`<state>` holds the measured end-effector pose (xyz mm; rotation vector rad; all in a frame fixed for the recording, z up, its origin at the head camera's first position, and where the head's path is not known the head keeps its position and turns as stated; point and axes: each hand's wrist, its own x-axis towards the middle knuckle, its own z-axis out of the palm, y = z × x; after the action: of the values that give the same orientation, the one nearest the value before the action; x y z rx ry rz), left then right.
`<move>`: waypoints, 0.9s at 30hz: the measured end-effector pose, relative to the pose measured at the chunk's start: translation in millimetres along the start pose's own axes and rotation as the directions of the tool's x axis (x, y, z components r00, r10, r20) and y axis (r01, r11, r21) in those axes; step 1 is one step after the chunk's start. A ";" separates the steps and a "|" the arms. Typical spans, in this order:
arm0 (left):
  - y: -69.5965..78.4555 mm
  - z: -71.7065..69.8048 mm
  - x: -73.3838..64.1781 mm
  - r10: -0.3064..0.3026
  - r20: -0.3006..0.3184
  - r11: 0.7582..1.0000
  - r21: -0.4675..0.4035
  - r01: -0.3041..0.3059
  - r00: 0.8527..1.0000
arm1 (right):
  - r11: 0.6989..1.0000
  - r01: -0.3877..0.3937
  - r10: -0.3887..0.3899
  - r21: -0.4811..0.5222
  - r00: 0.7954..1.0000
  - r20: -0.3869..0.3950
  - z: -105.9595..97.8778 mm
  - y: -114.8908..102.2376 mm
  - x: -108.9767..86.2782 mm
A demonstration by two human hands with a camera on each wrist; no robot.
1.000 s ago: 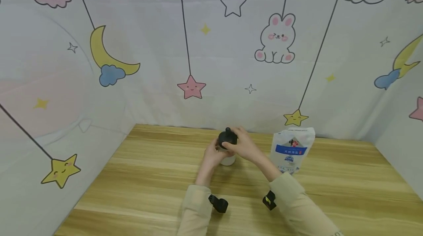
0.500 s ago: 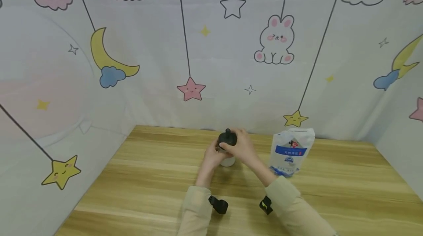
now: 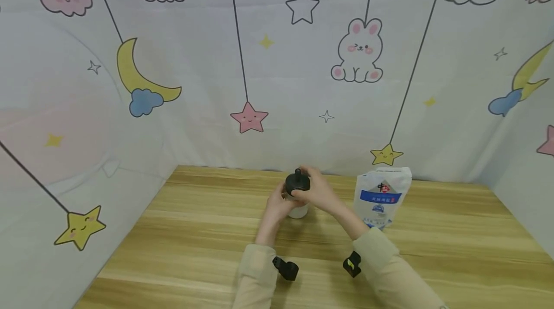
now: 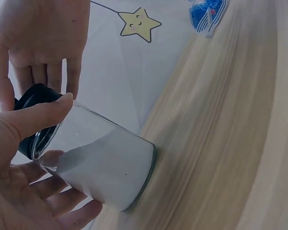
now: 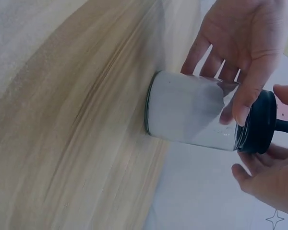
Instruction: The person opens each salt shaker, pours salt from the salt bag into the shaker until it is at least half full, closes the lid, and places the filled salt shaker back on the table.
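Note:
A clear glass jar (image 4: pixel 110 167) part filled with white, grainy powder stands upright on the table. My left hand (image 3: pixel 277 204) grips it round the upper part, and its thumb reaches the neck just under the lid in both wrist views. A black lid (image 3: pixel 297 183) with a small knob on top sits on the jar's mouth. My right hand (image 3: pixel 322 194) holds this lid by its rim, fingers on the far side and thumb on the near side. The right wrist view shows the jar (image 5: pixel 192 110) with its base at the tabletop.
A white and blue pouch (image 3: pixel 381 198) with printed lettering stands right of the jar, close to my right forearm. Black devices (image 3: pixel 286 268) show at both wrists. A printed cloth (image 3: pixel 207 141) hangs behind the wooden table (image 3: pixel 195 232) and at its sides.
My right hand and forearm swung slightly left, then back right, while gripping the lid. The left hand and jar stay in place. The head view shifted slightly.

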<state>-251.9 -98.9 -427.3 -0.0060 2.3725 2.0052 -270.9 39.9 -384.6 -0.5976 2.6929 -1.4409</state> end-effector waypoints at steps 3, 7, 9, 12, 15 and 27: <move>0.1 0.0 -0.5 -0.003 -0.005 1.000 0.010 0.003 1.000 | 1.000 0.003 -0.004 0.005 0.999 0.053 -2.7 -0.8 0.1; 0.4 0.5 -1.3 -0.013 -0.004 1.000 -0.001 0.013 1.000 | 0.999 -0.024 0.023 0.023 0.997 0.067 -3.2 -0.1 -0.1; 0.9 0.6 -1.9 -0.016 -0.002 1.000 -0.010 0.016 1.000 | 0.999 -0.032 0.030 0.033 0.998 0.063 -3.1 0.0 -0.2; 1.0 0.7 -1.7 -0.016 -0.003 1.000 -0.010 0.016 1.000 | 0.999 -0.031 0.030 0.021 0.998 0.060 -3.3 -0.5 -0.3; 0.6 0.7 -1.2 -0.020 -0.004 1.000 -0.002 0.020 1.000 | 1.000 -0.029 0.028 0.005 0.998 0.053 -2.7 0.5 0.2; 1.1 0.5 -0.8 -0.027 -0.003 1.000 -0.010 0.027 1.000 | 0.999 -0.038 0.038 0.020 0.999 0.022 1.1 4.6 3.6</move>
<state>-251.2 -98.3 -426.3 -0.0410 2.3515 2.0065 -275.4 40.1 -388.4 -0.5541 2.6550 -1.4423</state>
